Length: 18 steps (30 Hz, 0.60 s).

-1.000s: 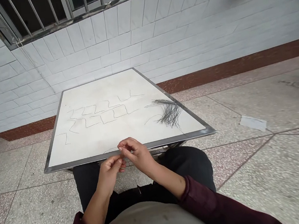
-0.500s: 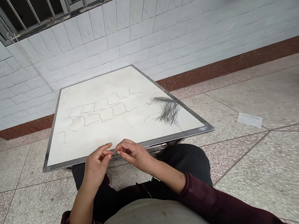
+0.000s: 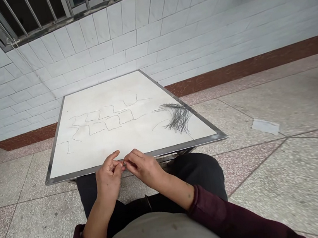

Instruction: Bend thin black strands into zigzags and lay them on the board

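Both my hands meet over the near edge of the white board table (image 3: pixel 99 91). My left hand (image 3: pixel 109 176) pinches with thumb and forefinger. Its fingertips touch those of my right hand (image 3: pixel 144 167), which is pinched too. Whatever lies between them is too thin to make out. Several thin dark wire-like strands (image 3: pixel 119 120), bent into zigzags, lie in rows across the middle of the tabletop. Towards its right edge rests a tangled pile of straighter, fine dark strands (image 3: pixel 178 118).
A metal rim (image 3: pixel 180 146) edges the table, and my knees are under its near side. Behind it stands a white tiled wall (image 3: pixel 125 41) with a barred window (image 3: pixel 54 11). A pale flat piece (image 3: pixel 265 126) lies on the floor at the right.
My hands have come together; my left hand moved right and its fingertips now touch those of my right hand. The strands on the table have not moved.
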Each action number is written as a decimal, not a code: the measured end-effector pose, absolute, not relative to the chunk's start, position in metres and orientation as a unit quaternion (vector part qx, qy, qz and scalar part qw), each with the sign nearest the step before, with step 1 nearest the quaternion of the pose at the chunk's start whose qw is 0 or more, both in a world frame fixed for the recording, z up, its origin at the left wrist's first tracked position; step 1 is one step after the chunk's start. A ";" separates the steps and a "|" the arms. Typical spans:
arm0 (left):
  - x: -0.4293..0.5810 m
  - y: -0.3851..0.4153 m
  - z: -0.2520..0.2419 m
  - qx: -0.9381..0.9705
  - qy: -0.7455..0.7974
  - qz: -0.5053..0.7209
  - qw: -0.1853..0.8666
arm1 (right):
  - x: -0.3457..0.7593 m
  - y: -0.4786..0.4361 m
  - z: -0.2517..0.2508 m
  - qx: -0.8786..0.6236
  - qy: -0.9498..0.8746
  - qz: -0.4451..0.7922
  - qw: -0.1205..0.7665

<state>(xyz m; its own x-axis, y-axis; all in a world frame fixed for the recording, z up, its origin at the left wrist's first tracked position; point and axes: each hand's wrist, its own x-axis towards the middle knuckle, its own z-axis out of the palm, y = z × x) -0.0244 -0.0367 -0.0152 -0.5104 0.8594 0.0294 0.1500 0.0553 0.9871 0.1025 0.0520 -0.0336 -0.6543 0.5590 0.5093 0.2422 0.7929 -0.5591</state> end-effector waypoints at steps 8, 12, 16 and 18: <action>-0.016 -0.032 -0.010 0.345 0.639 0.612 0.313 | 0.099 0.051 -0.035 -0.257 -0.852 0.253 0.380; -0.018 -0.033 -0.009 0.328 0.639 0.623 0.308 | 0.098 0.051 -0.041 -0.249 -0.810 0.353 0.397; -0.015 -0.032 -0.010 0.316 0.626 0.645 0.305 | 0.097 0.050 -0.044 -0.269 -0.769 0.410 0.410; -0.014 -0.031 -0.010 0.310 0.615 0.653 0.314 | 0.097 0.050 -0.044 -0.262 -0.768 0.404 0.422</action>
<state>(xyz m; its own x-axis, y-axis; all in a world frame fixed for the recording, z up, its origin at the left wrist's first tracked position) -0.0137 -0.0312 -0.0098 -0.6101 0.7921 0.0183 -0.0294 -0.0457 0.9985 0.0965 0.0499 -0.0442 -0.5076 0.7430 0.4363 0.0617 0.5364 -0.8417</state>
